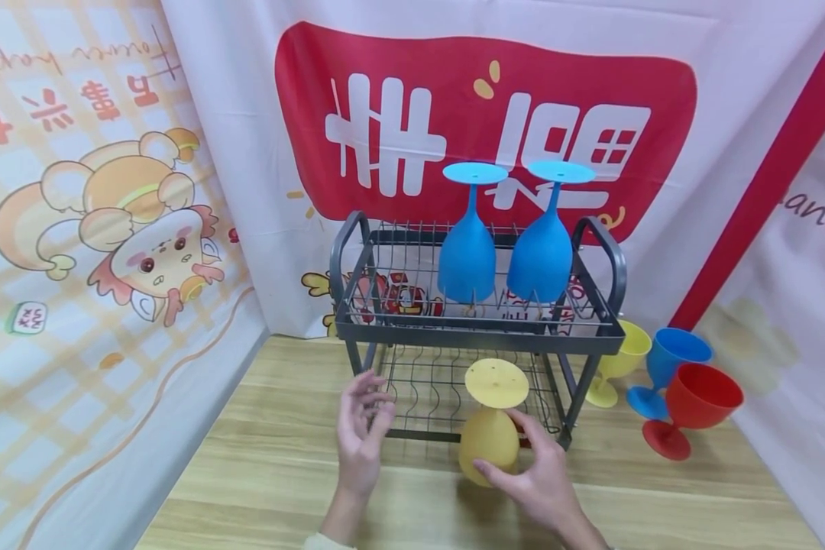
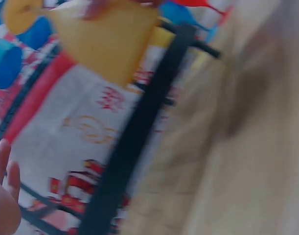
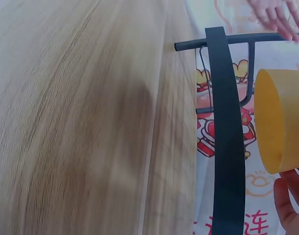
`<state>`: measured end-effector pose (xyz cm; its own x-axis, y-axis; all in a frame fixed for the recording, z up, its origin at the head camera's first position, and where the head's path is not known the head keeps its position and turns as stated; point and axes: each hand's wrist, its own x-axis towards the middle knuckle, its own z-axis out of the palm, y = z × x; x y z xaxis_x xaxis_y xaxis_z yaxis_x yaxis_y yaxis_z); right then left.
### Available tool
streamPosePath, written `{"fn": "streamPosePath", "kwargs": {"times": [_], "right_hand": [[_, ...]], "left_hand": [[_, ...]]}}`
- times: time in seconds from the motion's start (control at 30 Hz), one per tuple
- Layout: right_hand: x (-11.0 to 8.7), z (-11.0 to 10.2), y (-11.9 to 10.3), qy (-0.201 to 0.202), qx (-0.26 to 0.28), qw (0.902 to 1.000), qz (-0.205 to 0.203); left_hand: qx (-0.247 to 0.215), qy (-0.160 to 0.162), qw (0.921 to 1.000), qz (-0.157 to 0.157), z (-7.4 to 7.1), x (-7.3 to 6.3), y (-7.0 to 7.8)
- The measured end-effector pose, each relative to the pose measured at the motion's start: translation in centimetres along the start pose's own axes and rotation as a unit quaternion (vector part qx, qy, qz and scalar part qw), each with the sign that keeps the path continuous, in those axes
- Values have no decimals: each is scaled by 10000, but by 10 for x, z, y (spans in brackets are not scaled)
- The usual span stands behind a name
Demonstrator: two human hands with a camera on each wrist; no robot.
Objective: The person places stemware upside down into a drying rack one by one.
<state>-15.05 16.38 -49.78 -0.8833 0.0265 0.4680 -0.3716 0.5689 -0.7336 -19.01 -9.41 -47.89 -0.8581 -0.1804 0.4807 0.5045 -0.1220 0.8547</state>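
A yellow goblet [image 1: 490,443] is upside down, foot uppermost, in front of the rack's lower shelf. My right hand [image 1: 539,477] grips its bowl from the right, thumb in front and fingers behind. The goblet's open mouth shows in the right wrist view. Nearby on the left, my left hand [image 1: 363,435] is raised with loosely bent fingers and holds nothing, at the front left of the black two-tier rack [image 1: 481,336]. On the top tier stand two blue goblets, one on the left [image 1: 467,260] and one on the right [image 1: 541,260], both upside down.
Right of the rack, a yellow goblet [image 1: 629,347], a blue goblet [image 1: 677,355] and a red goblet [image 1: 704,397] stand upright on the wooden table [image 1: 247,473]. Printed cloth [image 1: 234,137] hangs behind and at both sides. Wire dividers run along both tiers.
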Motion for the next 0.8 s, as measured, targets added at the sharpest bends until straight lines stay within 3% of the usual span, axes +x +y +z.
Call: {"fn": "streamPosePath", "kwargs": {"times": [0.2, 0.33, 0.53, 0.8], "right_hand": [[-5, -17, 9, 109, -238, 9997, -25], [-10, -32, 12, 130, -418, 9986, 303], [-11, -61, 15, -142, -687, 9907, 1169], [-13, -105, 30, -213, -1013, 9799, 1705]], "left_hand": [[54, 915, 9952, 355, -5, 35, 37], [307, 1213, 9913, 413, -4, 55, 55], [564, 985, 9930, 334, 1, 79, 74], [724, 750, 9941, 289, 13, 102, 87]]}}
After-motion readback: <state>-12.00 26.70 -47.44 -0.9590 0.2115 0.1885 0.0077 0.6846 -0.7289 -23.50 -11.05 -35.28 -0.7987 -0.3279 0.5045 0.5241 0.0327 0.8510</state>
